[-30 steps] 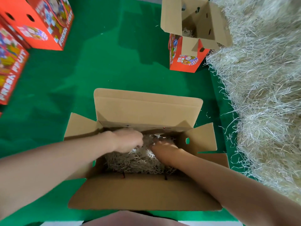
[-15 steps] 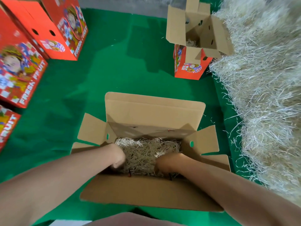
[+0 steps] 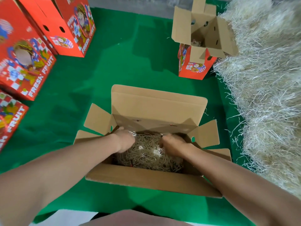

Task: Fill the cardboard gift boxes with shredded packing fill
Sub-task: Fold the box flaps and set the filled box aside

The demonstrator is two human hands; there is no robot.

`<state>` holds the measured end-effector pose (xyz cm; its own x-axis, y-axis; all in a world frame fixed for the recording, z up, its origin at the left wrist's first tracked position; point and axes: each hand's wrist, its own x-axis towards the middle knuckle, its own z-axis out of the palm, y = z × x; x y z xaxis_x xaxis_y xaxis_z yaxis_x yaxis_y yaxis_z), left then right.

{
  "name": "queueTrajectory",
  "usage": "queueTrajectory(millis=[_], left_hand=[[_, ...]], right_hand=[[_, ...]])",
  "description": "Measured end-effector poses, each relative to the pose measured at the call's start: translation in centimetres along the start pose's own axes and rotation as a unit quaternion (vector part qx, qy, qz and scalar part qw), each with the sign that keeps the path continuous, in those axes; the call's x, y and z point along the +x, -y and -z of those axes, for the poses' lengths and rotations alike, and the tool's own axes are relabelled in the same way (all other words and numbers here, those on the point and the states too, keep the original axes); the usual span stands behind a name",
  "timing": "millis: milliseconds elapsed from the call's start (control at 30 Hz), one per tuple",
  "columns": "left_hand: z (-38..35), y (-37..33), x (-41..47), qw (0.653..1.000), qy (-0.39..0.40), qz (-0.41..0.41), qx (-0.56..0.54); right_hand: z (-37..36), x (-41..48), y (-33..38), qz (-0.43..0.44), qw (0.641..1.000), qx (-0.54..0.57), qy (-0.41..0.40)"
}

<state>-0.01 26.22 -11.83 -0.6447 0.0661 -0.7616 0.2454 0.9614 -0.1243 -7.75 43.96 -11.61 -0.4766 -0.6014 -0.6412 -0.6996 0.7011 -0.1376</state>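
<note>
Red printed cartons [image 3: 24, 66] at left read "FRESH FRUIT". On the green felt mat [image 3: 122, 66], an open brown corrugated cardboard box [image 3: 156, 108] holds tangled tan shredded fill [image 3: 146, 155]. The left hand [image 3: 124, 141] and right hand [image 3: 172, 145] dig into it, fingertips buried; I cannot tell whether they pinch strands. A pale shredded heap [image 3: 263, 88] lies at right, touching 1 open red carton [image 3: 193, 67].

Views: one, wide-angle, worn on the person's head.
Facing: forward and steeply down onto the left hand [image 3: 124, 141] and right hand [image 3: 173, 145].
Nearness: close above both hands, at frame centre.
</note>
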Motion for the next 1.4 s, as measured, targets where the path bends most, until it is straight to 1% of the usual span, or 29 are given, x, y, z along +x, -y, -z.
queueTrajectory(millis=[33, 67, 100, 133, 233, 333, 400, 433, 467, 500, 600, 633, 667, 700, 733, 800, 833, 867, 900, 933, 1000, 1067, 1100, 1167, 1233, 1300, 1333, 1367, 1400], left_hand=[[0.2, 0.2, 0.0, 0.999, -0.030, -0.007, -0.019], [0.4, 0.3, 0.1, 0.999, -0.041, -0.012, -0.028], [0.6, 0.4, 0.3, 0.999, -0.032, -0.014, -0.027], [0.7, 0.3, 0.5, 1.000, -0.012, -0.017, -0.020], [0.3, -0.2, 1.6, 0.997, 0.073, -0.008, -0.002], [-0.3, -0.2, 1.8, 0.989, 0.146, 0.028, 0.021], [-0.6, -0.1, 1.9, 0.985, 0.159, 0.045, 0.048], [-0.5, 0.1, 1.9, 0.985, 0.155, 0.042, 0.066], [-0.4, 0.1, 1.9, 0.985, 0.148, 0.030, 0.079], [-0.1, 0.1, 1.8, 0.987, 0.131, 0.014, 0.091], [0.5, -0.4, 1.9, 0.996, 0.007, -0.038, 0.084], [0.6, -0.7, 2.0, 0.997, -0.012, -0.049, 0.063], [0.6, -0.9, 2.0, 0.997, -0.002, -0.058, 0.056], [0.4, -1.2, 2.0, 0.995, 0.036, -0.063, 0.065], [-0.1, -1.4, 2.1, 0.990, 0.093, -0.062, 0.082], [-0.8, -1.6, 2.2, 0.972, 0.201, -0.044, 0.110], [-1.2, -1.4, 2.2, 0.967, 0.224, -0.033, 0.118], [-1.2, -1.1, 2.0, 0.965, 0.229, -0.035, 0.123], [-1.0, -0.8, 1.7, 0.965, 0.226, -0.047, 0.124], [-0.6, -0.6, 1.3, 0.967, 0.224, -0.060, 0.106], [0.6, -0.5, 0.7, 0.975, 0.205, -0.076, 0.051], [1.7, -0.2, 0.3, 0.989, 0.134, -0.070, 0.008], [2.1, 0.0, -0.1, 0.994, 0.088, -0.065, 0.000], [1.9, 0.7, -0.7, 0.999, 0.021, -0.043, -0.004], [1.6, 1.5, -1.4, 1.000, 0.021, -0.008, 0.003], [1.7, 1.7, -2.2, 0.999, 0.030, 0.010, -0.014], [2.0, 1.5, -2.6, 0.999, 0.017, 0.009, -0.046], [2.4, 1.2, -3.2, 0.996, -0.014, 0.005, -0.093], [2.9, 1.0, -3.9, 0.988, -0.061, 0.001, -0.140]], right_hand=[[0.3, 0.1, -0.1, -0.006, 1.000, -0.006, -0.016], [0.5, 0.1, -0.2, -0.006, 1.000, -0.014, -0.009], [0.6, 0.1, -0.3, 0.007, 0.999, -0.037, 0.015], [0.7, -0.1, -0.4, 0.028, 0.997, -0.068, 0.040], [0.2, -0.6, -0.2, 0.108, 0.981, -0.142, 0.072], [-0.6, -0.3, 0.1, 0.098, 0.971, -0.151, 0.158], [-0.7, 0.0, 0.0, 0.073, 0.963, -0.154, 0.211], [-0.7, 0.2, -0.2, 0.069, 0.961, -0.152, 0.221], [-0.8, 0.4, -0.4, 0.069, 0.963, -0.145, 0.215], [-0.8, 0.4, -0.5, 0.071, 0.970, -0.134, 0.192], [-0.8, 0.3, 0.0, 0.083, 0.987, -0.120, 0.064], [-1.0, 0.3, 0.3, 0.089, 0.989, -0.114, 0.042], [-1.1, 0.3, 0.6, 0.090, 0.989, -0.111, 0.041], [-1.2, 0.3, 0.9, 0.087, 0.987, -0.119, 0.059], [-1.5, 0.2, 1.0, 0.081, 0.982, -0.140, 0.092], [-1.8, 0.0, 1.0, 0.075, 0.957, -0.207, 0.191], [-1.8, -0.2, 0.9, 0.078, 0.942, -0.231, 0.229], [-1.7, -0.4, 0.8, 0.084, 0.935, -0.237, 0.250], [-1.6, -0.6, 0.7, 0.091, 0.936, -0.228, 0.252], [-1.2, -0.9, 0.7, 0.096, 0.943, -0.212, 0.238], [0.1, -1.3, 0.8, 0.097, 0.965, -0.179, 0.164], [1.4, -1.5, 0.5, 0.087, 0.976, -0.183, 0.075], [2.0, -1.7, 0.2, 0.080, 0.977, -0.193, 0.048], [2.6, -2.1, -0.6, 0.063, 0.975, -0.209, 0.036], [2.9, -2.9, -1.4, 0.057, 0.976, -0.202, 0.059], [3.3, -3.8, -1.5, 0.080, 0.982, -0.163, 0.045], [3.8, -4.5, -1.3, 0.108, 0.986, -0.127, 0.007], [4.4, -5.4, -1.0, 0.146, 0.983, -0.084, -0.067], [5.0, -6.2, -0.8, 0.181, 0.969, -0.046, -0.162]])
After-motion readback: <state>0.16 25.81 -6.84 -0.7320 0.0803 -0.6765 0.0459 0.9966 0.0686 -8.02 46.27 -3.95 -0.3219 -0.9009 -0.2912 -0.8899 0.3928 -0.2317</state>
